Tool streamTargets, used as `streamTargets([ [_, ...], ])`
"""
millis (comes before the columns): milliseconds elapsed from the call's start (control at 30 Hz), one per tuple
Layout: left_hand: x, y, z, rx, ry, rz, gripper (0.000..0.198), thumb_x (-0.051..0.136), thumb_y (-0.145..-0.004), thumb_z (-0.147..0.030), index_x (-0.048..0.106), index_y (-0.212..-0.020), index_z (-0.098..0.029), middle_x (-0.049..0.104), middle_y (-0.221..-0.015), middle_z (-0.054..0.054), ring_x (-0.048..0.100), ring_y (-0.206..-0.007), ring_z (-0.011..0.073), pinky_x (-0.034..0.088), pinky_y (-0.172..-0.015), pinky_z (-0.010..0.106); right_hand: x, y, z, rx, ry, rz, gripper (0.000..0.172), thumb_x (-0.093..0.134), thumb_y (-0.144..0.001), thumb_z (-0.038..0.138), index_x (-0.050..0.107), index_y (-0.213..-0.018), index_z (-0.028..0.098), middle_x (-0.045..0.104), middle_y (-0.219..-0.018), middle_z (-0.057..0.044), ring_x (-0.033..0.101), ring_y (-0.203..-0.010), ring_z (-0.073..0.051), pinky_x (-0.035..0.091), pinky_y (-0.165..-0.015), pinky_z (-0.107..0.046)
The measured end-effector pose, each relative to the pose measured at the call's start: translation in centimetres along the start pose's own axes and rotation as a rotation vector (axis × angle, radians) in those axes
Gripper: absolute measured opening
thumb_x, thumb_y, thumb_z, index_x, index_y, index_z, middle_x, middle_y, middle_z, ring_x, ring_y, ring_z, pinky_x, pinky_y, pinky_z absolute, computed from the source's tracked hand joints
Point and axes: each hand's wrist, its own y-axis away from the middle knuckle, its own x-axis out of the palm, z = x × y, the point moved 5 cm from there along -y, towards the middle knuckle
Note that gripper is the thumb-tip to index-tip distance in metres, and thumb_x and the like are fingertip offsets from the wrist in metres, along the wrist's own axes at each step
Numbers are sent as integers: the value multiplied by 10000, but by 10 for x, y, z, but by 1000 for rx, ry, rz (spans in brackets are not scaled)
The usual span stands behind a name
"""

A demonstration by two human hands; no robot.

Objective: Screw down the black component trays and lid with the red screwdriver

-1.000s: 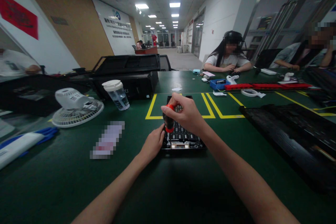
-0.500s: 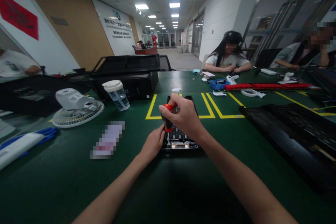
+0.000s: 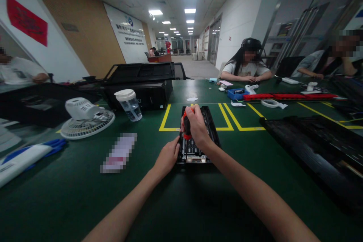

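Observation:
In front of me a black device housing (image 3: 213, 128) with metal parts inside lies on the green table. My right hand (image 3: 198, 126) is closed round the red and black handle of a screwdriver (image 3: 186, 125), held upright over the housing. Its shaft points down toward the near left corner of the housing; whether the tip sits in a screw I cannot tell. My left hand (image 3: 167, 155) grips the left edge of the housing, thumb on top, the other fingers partly hidden.
Left of the housing are a blurred-out flat item (image 3: 120, 153), a lidded plastic cup (image 3: 129, 105), a white fan (image 3: 87, 118) and blue-and-white gloves (image 3: 31, 157). A long black panel (image 3: 314, 155) lies at right. Behind are a blue tray (image 3: 237, 93), a tape roll (image 3: 269, 103) and a seated person (image 3: 246, 66).
My right hand has turned round the screwdriver handle, its fingers now wrapped on the far side. The screwdriver stands more upright. My left hand stays at the housing's edge; the view shifted slightly.

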Motion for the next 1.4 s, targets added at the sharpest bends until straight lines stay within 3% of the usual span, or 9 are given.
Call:
streamTargets([
  [200, -2, 3, 2, -14, -15, 5, 401, 293, -914, -256, 428, -1268, -124, 579, -1165, 107, 547, -1049, 194, 408, -926, 331, -27, -8, 48, -176, 29, -54, 260, 605, -749, 331, 392, -863, 236, 436, -587, 89, 426, -399, -50, 387, -382, -170],
  [333, -6, 4, 1, -17, -20, -12, 397, 303, -911, -250, 431, -1268, -131, 583, -1155, 102, 546, -1045, 190, 403, -931, 326, -53, 2, 105, -337, 270, -15, 273, 652, -716, 230, 444, -893, 233, 437, -639, 79, 360, -362, -29, 316, -341, -167],
  [467, -9, 5, 1, -36, -18, -20, 392, 311, -909, -247, 438, -1262, -131, 594, -1122, 110, 556, -1022, 189, 414, -913, 329, -70, 18, 135, -415, 675, -1, 342, 718, -648, 214, 502, -914, 202, 499, -763, 29, 473, -530, -77, 411, -484, -220],
  [567, -13, 6, -3, -28, -8, -32, 379, 318, -906, -230, 450, -1249, -138, 599, -1111, 110, 565, -1001, 189, 421, -904, 342, -64, 32, 118, -338, 983, 301, 238, 697, -679, 241, 525, -834, 185, 537, -811, -1, 532, -718, -135, 440, -643, -264],
  [667, -17, 8, -6, -6, 6, -61, 369, 335, -900, -223, 464, -1233, -129, 596, -1117, 116, 564, -1004, 193, 423, -907, 356, -65, 55, 71, -165, 1270, 601, 193, 656, -708, 207, 522, -847, 194, 539, -888, -20, 535, -752, -143, 434, -632, -252],
  [800, -22, 8, -9, 31, 14, -107, 352, 345, -895, -208, 479, -1210, -124, 585, -1142, 113, 542, -1045, 194, 414, -928, 364, -76, 89, 16, -165, 1583, 779, 297, 621, -701, 137, 505, -964, 212, 547, -984, -49, 541, -844, -188, 451, -601, -263],
  [1100, -41, 21, -41, 278, -49, -193, 319, 357, -887, -154, 492, -1175, -159, 600, -1046, 80, 539, -998, 183, 423, -918, 374, -83, 121, -9, -387, 1803, 682, 251, 485, -751, 10, 524, -927, 186, 595, -909, -55, 541, -822, -201, 457, -538, -245],
  [1233, -39, 35, -66, 511, -83, -119, 322, 369, -886, -156, 490, -1184, -140, 624, -994, 88, 560, -923, 178, 465, -833, 350, -88, 107, -19, -332, 1824, 601, 250, 478, -760, 14, 530, -939, 181, 599, -881, -55, 544, -790, -190, 426, -544, -239],
  [1400, -28, 41, -77, 611, -174, 51, 293, 372, -885, -150, 517, -1140, -137, 633, -957, 81, 573, -876, 174, 467, -791, 337, -95, 65, -38, -172, 1843, 544, 216, 463, -790, 55, 516, -956, 183, 605, -900, -55, 575, -782, -175, 385, -573, -237],
])
